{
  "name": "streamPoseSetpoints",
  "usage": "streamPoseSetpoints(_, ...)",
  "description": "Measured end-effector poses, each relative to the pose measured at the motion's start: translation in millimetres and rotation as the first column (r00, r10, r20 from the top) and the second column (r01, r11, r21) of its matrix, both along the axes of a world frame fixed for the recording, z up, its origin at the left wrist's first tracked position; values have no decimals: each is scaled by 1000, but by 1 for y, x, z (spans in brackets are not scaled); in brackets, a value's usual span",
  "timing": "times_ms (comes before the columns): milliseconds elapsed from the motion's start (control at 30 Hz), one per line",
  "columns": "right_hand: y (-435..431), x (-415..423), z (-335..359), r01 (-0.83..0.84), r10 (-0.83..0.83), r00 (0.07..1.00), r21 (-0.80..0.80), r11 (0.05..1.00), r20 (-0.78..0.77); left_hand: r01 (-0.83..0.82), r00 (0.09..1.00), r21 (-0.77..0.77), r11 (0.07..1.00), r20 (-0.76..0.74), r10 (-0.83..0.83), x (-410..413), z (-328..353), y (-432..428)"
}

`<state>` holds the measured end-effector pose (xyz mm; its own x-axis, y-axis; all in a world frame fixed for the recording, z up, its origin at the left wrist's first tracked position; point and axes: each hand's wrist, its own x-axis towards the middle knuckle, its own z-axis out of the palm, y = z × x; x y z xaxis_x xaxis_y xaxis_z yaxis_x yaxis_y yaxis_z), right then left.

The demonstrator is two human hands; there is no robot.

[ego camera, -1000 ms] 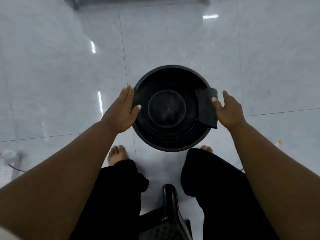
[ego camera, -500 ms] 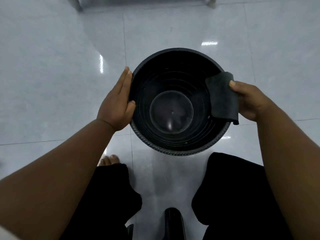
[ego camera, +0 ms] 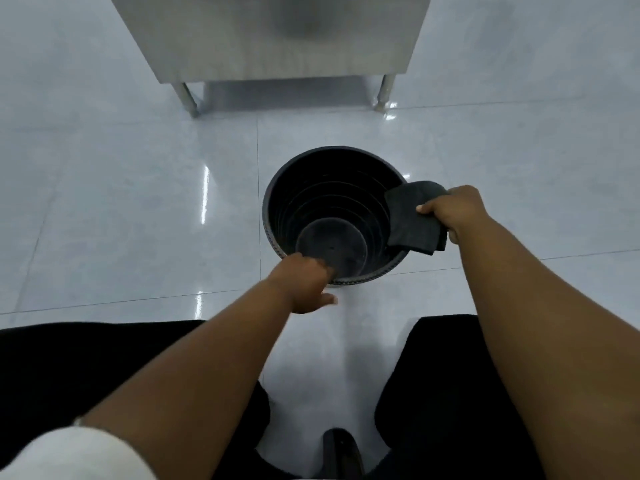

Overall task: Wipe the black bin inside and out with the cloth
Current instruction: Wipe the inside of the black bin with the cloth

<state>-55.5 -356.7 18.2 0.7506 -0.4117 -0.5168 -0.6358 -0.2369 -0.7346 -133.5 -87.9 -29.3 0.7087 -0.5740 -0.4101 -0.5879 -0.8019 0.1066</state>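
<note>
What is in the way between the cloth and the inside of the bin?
Nothing visible. The right hand holds the cloth at the right rim of the bin, partly over the opening. The left hand grips the near rim, apart from the cloth.

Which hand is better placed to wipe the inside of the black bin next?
Right. The right hand grips the cloth at the rim of the black bin; the left hand grips the near rim, steadying it.
</note>
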Motion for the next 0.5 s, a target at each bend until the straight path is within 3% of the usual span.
streamPoseSetpoints(133, 5, -27, 18, 76, -84, 995, 141, 987, 49, -11, 995, -23, 1000, 95, 13, -13, 11, -7)
streamPoseSetpoints(233, 4, -42, 32, 59, -97, 983, 232, 971, 154, -67, 992, -146, 987, 98, 82, -9, 32, 2)
streamPoseSetpoints(367, 1, -56, 55, 34, -127, 950, 313, 949, 284, -242, 968, -326, 914, -24, 248, 0, 55, 24)
streamPoseSetpoints(500, 7, -69, 71, 3, -113, 924, 287, 958, 366, -489, 871, -447, 749, -202, 448, 1, 62, 47)
